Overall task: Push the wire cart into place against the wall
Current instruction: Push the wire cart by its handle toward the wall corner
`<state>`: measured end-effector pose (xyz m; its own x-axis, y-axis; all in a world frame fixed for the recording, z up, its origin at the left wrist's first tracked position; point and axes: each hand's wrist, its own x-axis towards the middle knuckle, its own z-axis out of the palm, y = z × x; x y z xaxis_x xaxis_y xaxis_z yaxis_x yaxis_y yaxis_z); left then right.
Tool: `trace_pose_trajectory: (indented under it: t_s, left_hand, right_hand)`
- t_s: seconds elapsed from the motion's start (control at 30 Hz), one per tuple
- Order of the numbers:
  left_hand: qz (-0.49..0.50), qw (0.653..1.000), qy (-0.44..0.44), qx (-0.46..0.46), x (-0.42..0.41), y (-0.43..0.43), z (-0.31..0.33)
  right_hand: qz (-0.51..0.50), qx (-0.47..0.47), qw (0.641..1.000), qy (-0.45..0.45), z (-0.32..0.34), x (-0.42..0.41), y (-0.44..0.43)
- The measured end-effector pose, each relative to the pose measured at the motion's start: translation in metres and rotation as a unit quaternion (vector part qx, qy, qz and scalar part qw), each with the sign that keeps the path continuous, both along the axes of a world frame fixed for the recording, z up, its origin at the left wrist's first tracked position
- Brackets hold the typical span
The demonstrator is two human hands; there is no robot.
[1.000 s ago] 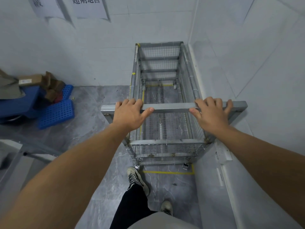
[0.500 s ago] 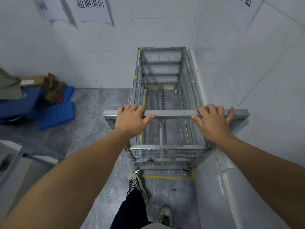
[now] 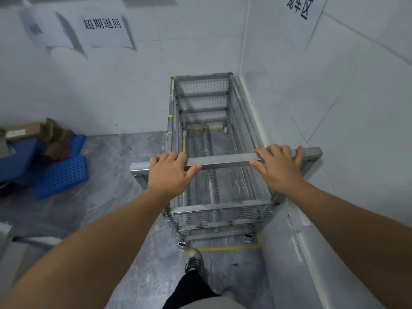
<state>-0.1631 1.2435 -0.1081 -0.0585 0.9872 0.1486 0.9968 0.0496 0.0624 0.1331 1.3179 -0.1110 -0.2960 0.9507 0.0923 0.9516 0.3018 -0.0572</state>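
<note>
The wire cart [image 3: 201, 103] is a tall, empty metal mesh cage on small casters. It stands in the room's corner, its far end at the back wall and its right side along the right wall. A flat metal handle bar [image 3: 225, 160] runs across its near end. My left hand [image 3: 170, 172] grips the bar left of centre, thumb under it. My right hand [image 3: 278, 168] grips it near the right end. Yellow floor tape [image 3: 227, 248] marks a box outline around the cart's base.
Blue perforated plastic trays [image 3: 60, 175] and brown cardboard boxes [image 3: 24, 130] lie on the grey floor at the left. Paper signs [image 3: 103, 30] hang on the back wall, another sign [image 3: 299, 10] on the right wall. My foot [image 3: 193, 260] stands just behind the cart.
The view has tilted up, showing more of the walls and signs. The cart sits at the corner as before, and both hands stay on the handle bar.
</note>
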Motion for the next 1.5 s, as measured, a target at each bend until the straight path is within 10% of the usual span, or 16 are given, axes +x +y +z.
trace_pose_trajectory:
  t_s: [0.9,1.5]
  left_hand:
    - [-0.070,0.978,-0.065,-0.186,-0.018,0.013,0.023]
    - [-0.103,0.990,-0.033,-0.094,-0.078,-0.005,0.011]
  right_hand:
    - [-0.037,-0.054,0.998,0.017,0.010,-0.007,-0.004]
    - [-0.130,-0.028,0.991,0.029,0.013,-0.055,-0.016]
